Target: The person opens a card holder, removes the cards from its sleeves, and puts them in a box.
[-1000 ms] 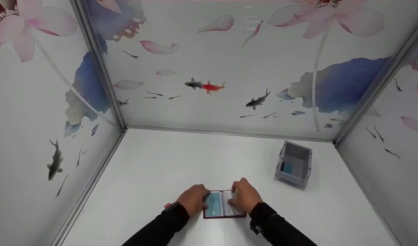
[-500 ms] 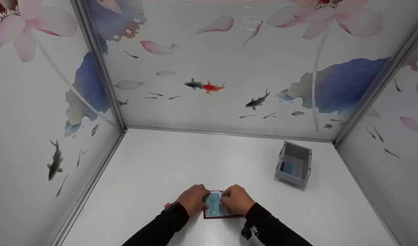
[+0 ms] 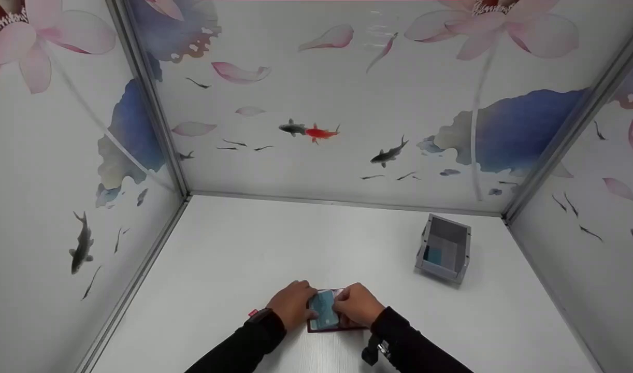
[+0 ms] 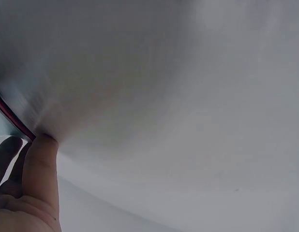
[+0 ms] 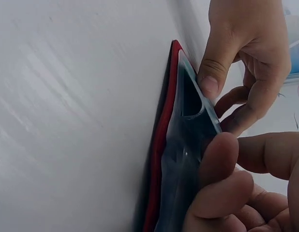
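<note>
A small card holder with a red cover [image 5: 161,130] and clear plastic sleeves [image 5: 176,188] lies spread on the white table. Over its left page a teal card [image 3: 324,309] sits tilted. My right hand [image 3: 360,304] pinches the card's right edge between thumb and fingers. At the holder's left side my left hand [image 3: 291,303] grips the edge, its thumb on the page side. In the right wrist view, the sleeve gapes beneath the card's edge, between both hands. The left wrist view shows left fingers [image 4: 41,169] at the holder's red border.
A grey plastic bin [image 3: 438,274] stands at the back right, with a teal item [image 3: 433,255] inside. White walls printed with lotus flowers and fish enclose the table [image 3: 275,238] at the back and both sides.
My right hand has moved left from the right page onto the card's edge and pinches it. The card has gone from lying straight to tilted. My left hand has stayed in place.
</note>
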`<state>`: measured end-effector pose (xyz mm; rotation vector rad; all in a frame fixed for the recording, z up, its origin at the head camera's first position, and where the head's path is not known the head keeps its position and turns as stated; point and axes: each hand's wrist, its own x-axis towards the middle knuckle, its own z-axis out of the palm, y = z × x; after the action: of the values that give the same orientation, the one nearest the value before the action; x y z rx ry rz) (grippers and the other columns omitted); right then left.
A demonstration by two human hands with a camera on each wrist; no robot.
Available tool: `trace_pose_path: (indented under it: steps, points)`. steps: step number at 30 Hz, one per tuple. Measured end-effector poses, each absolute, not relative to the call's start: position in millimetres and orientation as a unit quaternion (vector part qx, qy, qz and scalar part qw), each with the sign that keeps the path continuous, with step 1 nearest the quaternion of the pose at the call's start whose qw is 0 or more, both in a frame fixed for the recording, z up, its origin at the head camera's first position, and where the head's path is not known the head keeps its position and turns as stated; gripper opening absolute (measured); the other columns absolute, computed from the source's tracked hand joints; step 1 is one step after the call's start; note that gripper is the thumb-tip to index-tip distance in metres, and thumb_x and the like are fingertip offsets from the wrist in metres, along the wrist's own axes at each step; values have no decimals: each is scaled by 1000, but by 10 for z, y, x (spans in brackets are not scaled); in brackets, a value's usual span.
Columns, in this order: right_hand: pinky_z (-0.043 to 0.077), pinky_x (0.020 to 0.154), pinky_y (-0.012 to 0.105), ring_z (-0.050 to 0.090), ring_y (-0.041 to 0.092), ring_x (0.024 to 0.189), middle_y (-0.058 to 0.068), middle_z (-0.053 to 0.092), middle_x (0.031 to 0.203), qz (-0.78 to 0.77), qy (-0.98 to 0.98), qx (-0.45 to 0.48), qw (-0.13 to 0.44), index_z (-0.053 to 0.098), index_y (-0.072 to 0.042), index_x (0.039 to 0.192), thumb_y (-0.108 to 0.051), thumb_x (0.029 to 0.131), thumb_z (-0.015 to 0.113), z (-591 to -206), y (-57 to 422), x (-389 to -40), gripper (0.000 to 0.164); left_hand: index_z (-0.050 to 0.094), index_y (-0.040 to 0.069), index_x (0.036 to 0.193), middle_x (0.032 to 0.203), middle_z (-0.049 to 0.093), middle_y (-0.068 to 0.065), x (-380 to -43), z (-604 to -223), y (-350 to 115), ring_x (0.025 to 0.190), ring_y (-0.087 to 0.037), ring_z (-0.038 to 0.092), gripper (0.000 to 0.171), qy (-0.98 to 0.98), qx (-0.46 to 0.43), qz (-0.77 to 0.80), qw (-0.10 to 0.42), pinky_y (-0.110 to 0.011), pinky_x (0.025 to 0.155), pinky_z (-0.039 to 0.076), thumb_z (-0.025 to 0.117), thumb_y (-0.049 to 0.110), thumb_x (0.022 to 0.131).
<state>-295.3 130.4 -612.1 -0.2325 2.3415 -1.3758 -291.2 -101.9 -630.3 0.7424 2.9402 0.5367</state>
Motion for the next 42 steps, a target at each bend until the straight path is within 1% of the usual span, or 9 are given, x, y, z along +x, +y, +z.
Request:
trace_pose_path:
  steps: [3, 7, 10, 15, 21, 28, 31, 37, 42]
  points:
    - [42, 49, 21, 56, 8, 51, -5, 62, 56, -489, 845, -82, 201, 80, 1, 80, -6, 98, 74, -6145, 1305, -2954, 20, 76, 7, 142, 120, 75, -3, -2910, -6297, -1014, 110, -19, 68, 54, 955, 235, 180, 36, -38, 102, 59, 92, 34, 98]
    - [41, 48, 21, 54, 8, 49, -6, 62, 54, -488, 846, -79, 201, 78, -3, 73, -7, 97, 74, -6154, 1322, -2965, 24, 71, 7, 150, 132, 77, -8, -2905, -6296, -1008, 122, -24, 71, 61, 952, 226, 203, 42, -43, 111, 59, 91, 33, 99]
    - [42, 49, 21, 54, 8, 49, -6, 63, 55, -490, 844, -69, 207, 77, -5, 72, -8, 98, 74, -6153, 1339, -2965, 26, 70, 8, 151, 135, 77, -9, -2902, -6297, -1005, 126, -26, 71, 62, 950, 220, 215, 46, -44, 114, 58, 92, 32, 98]
    - [44, 51, 22, 54, 7, 51, -5, 63, 60, -497, 839, -59, 215, 77, -5, 78, -12, 100, 76, -6137, 1377, -2958, 24, 72, 9, 148, 130, 78, -7, -2907, -6297, -1000, 121, -23, 71, 59, 950, 221, 217, 43, -43, 111, 59, 92, 32, 98]
    - [42, 51, 23, 50, 8, 51, -4, 60, 60, -498, 840, -54, 209, 72, -9, 73, -10, 98, 75, -6091, 1458, -2968, 25, 74, 9, 143, 121, 77, -4, -2914, -6303, -997, 110, -18, 69, 54, 950, 228, 209, 39, -39, 102, 60, 93, 31, 97]
    - [43, 49, 25, 55, 11, 54, -5, 59, 60, -482, 856, -75, 173, 71, -10, 71, -5, 96, 71, -6013, 1537, -2976, 26, 82, 8, 129, 116, 76, -3, -2932, -6309, -1000, 104, -16, 66, 41, 954, 243, 172, 29, -36, 98, 60, 92, 32, 97]
    - [43, 50, 25, 55, 11, 54, -5, 60, 59, -468, 865, -91, 156, 72, -9, 70, -3, 96, 67, -5968, 1569, -2975, 27, 84, 9, 127, 115, 75, -3, -2926, -6293, -1001, 101, -15, 64, 39, 954, 240, 177, 31, -36, 96, 60, 93, 31, 97]
    - [47, 54, 27, 56, 13, 57, -1, 62, 62, -471, 866, -95, 137, 75, -3, 76, -3, 98, 65, -5852, 1704, -2987, 23, 84, 8, 127, 113, 75, -3, -2905, -6291, -1007, 101, -16, 66, 39, 952, 246, 179, 20, -35, 95, 60, 94, 30, 96]
    - [46, 55, 27, 56, 12, 58, 5, 70, 69, -451, 882, -72, 117, 80, -3, 82, -4, 97, 65, -5741, 1896, -3048, 21, 84, 7, 129, 115, 76, -4, -2885, -6305, -1017, 104, -19, 67, 41, 950, 256, 177, 15, -35, 95, 60, 93, 30, 97]
